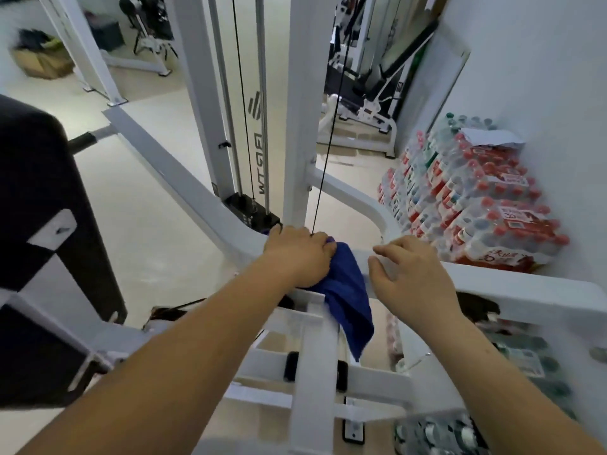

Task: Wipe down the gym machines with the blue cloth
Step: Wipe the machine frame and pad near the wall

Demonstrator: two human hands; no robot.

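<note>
Blue cloth (348, 297) is bunched on the white crossbar (525, 290) of the machine, its tail hanging below the bar. My left hand (299, 254) clenches the cloth and presses it onto the bar, right at the black cable (325, 159). My right hand (414, 274) rests on the bar just beside the cloth, fingers loose, holding nothing. Bottle packs (476, 205) are stacked beyond the bar. My read: mid-wipe on this frame; uprights and the other machines behind the bar probably still to do.
</note>
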